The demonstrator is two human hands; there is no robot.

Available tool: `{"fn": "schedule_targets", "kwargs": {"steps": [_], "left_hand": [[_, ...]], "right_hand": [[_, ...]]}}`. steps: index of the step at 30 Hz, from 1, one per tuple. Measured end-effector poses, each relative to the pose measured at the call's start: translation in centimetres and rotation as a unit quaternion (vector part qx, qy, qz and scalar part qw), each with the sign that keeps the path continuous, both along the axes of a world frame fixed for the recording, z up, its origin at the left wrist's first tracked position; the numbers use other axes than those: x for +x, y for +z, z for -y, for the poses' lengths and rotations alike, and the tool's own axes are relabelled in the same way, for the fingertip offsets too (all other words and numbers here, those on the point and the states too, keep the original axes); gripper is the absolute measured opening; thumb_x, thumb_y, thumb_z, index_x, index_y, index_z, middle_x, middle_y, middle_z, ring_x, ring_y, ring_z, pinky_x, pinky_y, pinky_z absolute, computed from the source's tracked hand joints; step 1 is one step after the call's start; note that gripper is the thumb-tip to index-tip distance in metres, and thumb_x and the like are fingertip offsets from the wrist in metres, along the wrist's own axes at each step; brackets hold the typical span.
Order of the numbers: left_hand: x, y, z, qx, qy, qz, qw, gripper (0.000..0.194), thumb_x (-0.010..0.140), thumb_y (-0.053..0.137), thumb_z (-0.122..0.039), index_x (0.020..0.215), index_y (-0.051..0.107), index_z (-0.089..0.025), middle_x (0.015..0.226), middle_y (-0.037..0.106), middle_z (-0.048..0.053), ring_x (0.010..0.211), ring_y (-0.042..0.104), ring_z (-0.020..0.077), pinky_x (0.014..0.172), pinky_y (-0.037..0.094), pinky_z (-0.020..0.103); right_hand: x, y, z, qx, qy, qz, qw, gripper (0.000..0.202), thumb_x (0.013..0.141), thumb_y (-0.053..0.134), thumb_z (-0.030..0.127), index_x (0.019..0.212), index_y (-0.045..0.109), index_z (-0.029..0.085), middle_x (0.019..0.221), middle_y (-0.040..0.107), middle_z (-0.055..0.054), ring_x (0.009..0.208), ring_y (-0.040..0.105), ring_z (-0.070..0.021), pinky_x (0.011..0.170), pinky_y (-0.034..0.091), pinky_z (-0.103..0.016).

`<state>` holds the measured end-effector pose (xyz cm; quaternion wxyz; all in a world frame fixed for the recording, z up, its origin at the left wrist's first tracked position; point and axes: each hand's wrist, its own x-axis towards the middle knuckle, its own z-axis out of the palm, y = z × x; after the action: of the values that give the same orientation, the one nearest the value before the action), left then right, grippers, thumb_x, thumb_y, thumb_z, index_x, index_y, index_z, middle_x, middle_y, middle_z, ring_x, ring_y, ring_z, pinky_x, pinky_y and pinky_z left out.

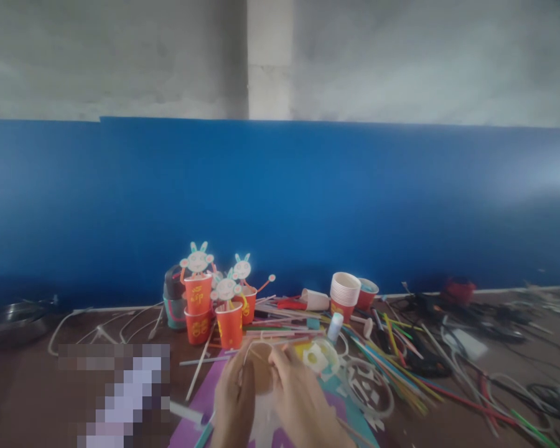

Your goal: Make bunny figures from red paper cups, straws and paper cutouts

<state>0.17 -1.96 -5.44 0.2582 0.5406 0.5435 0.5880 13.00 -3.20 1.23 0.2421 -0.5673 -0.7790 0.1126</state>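
Note:
Near the bottom centre, my left hand [236, 395] and my right hand [294, 392] hold a paper cup [262, 368] between them, its round brownish opening facing me. The fingers of the left curl around the cup's left side. On the right, thumb and fingers pinch at the rim. Below the hands lies a purple and teal mat [193, 404]. Just beyond stand orange-red cups [230, 326] with white rabbit-face cutouts [226, 287] on top.
A stack of paper cups [344, 292] stands behind on the right, with a glue stick [335, 326] before it. Colourful sticks [392, 367], a clear ring of paper scraps [366, 387] and cables spread rightward. A blue partition [280, 199] closes the back.

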Motion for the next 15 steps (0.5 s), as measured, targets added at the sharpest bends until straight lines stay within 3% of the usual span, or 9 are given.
{"fn": "schedule_targets", "kwargs": {"steps": [4,7,12,15], "left_hand": [[-0.1,-0.3,0.0,0.019,0.009,-0.055,0.998,0.044,0.091,0.043,-0.042,0.122,0.063,-0.018,0.126,0.063,0.013,0.119,0.056,0.0286,0.098,0.046,0.042],[-0.2,-0.6,0.0,0.028,0.025,-0.098,0.994,0.045,0.091,0.042,-0.041,0.122,0.063,-0.016,0.124,0.065,0.015,0.116,0.059,0.0281,0.095,0.048,0.042],[-0.3,-1.0,-0.3,0.042,0.051,-0.147,0.987,0.043,0.090,0.041,-0.039,0.117,0.066,-0.017,0.119,0.068,0.015,0.110,0.063,0.0280,0.091,0.051,0.042],[-0.4,-1.1,-0.4,0.052,0.072,-0.164,0.983,0.042,0.089,0.042,-0.039,0.110,0.069,-0.015,0.111,0.072,0.015,0.102,0.067,0.0288,0.085,0.054,0.041]], "right_hand": [[-0.1,-2.1,-0.7,0.027,0.006,-0.064,0.998,0.029,0.078,0.040,-0.003,0.088,0.058,0.017,0.084,0.063,-0.005,0.076,0.064,-0.0191,0.067,0.046,-0.029],[0.0,-2.6,-0.9,0.051,0.010,-0.075,0.996,0.028,0.078,0.040,-0.003,0.085,0.058,0.018,0.081,0.064,-0.005,0.077,0.065,-0.0191,0.069,0.047,-0.029],[-0.2,-1.8,-0.5,0.049,-0.006,0.072,0.996,0.041,0.075,0.038,-0.006,0.099,0.060,0.018,0.102,0.065,-0.011,0.074,0.068,-0.0211,0.061,0.047,-0.028],[-0.3,-2.0,-0.4,0.048,-0.015,0.101,0.994,0.045,0.073,0.039,-0.006,0.104,0.060,0.019,0.113,0.062,-0.013,0.074,0.068,-0.0204,0.061,0.048,-0.028]]}}
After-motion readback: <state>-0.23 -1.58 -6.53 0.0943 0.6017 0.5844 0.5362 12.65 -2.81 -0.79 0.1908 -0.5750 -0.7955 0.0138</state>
